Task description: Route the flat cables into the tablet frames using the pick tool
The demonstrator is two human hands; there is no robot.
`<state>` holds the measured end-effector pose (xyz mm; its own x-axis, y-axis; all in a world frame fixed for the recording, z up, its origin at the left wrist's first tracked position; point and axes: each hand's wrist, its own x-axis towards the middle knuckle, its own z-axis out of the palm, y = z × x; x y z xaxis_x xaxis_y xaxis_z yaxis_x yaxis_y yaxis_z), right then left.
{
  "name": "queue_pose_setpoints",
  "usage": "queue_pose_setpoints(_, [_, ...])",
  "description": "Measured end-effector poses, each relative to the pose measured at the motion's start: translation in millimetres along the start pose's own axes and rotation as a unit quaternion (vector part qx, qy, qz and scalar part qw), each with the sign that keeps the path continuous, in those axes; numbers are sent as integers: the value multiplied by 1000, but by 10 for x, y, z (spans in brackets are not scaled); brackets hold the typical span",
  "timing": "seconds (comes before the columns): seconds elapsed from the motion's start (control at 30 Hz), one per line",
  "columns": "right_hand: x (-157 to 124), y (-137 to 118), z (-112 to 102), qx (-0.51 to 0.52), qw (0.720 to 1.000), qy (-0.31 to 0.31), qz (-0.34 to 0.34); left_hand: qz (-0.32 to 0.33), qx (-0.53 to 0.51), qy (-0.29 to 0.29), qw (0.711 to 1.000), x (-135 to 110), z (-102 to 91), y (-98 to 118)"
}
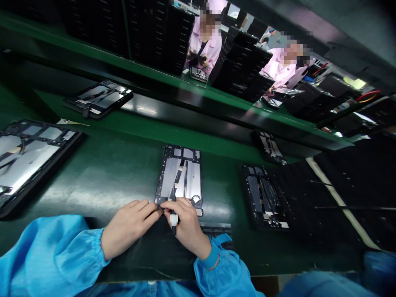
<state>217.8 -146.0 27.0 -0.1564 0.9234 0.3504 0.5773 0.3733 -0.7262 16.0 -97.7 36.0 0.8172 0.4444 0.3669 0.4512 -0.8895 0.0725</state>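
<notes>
Open flat device (pixel 193 177) lies on the green bench (pixel 108 173) right in front of me, insides up, near edge by my hands. My guess on handling: light, thin, fairly stiff as a slab, but delicate inside. The silvery panel (pixel 192 168) looks smooth, likely slippery and easy to mark; the dark ribbon cable (pixel 178 175) running over it is probably soft and easy to crease or tear. Best hold, I'd say: the black frame along the outer edges, not the panel or cable.

Fingers: my left hand (pixel 133 225) comes in from the side, fingers close together and bent, tips at the near left corner of the device. Can't tell if they pinch a small part there or just press, tips hide it. My right hand (pixel 187 222) has the dark pointed tool (pixel 174 220) clamped between its fingers, white band around it, point away from me over the panel. Thumb and index tips of that hand meet at the same corner, almost against the left fingertips; whatever sits between them is too small to make out. Other open device (pixel 255 187) sits off to the right, well apart from both hands
</notes>
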Motion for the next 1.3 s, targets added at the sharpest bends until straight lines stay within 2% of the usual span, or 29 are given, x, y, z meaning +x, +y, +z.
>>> queue_pose_setpoints(0.1, [-1, -10, -5, 6, 1000, -4, -1, 35, 40, 10, 999, -99, -11, -9])
queue_pose_setpoints(0.33, [12, -18, -23, 4, 1000, -18, -5, 9, -53, 6, 999, -254, 93, -131])
queue_pose_setpoints(0.5, [2, 0, -11, 7, 1000, -14, 5, 10, -63, -4, 998, -245, 107, -147])
queue_pose_setpoints(0.67, [15, 5, -50, 14, 1000, -22, 6, 38, -22, 14, 999, -248, 141, -207])
queue_pose_setpoints(0.83, [79, -8, -98, 2, 999, -51, 5, 46, -23, -5, 999, -270, 205, -270])
queue_pose_setpoints(0.93, [74, -7, -133, 12, 999, -44, 6, 42, -25, -18, 999, -240, 178, -255])
queue_pose_setpoints(1.03, [-15, 2, -203, 94, 995, -16, 35, 37, -28, -17, 999, -197, 134, -215])
queue_pose_setpoints(1.13, [-155, 5, -259, 188, 977, 0, 101, 28, -26, -7, 999, -174, 117, -179])
queue_pose_setpoints(1.23, [-267, -4, -240, 220, 959, 11, 178, 22, -30, -12, 999, -170, 114, -160])
queue_pose_setpoints(1.3, [-301, -14, -196, 214, 956, 18, 201, 21, -29, -10, 999, -171, 112, -155])
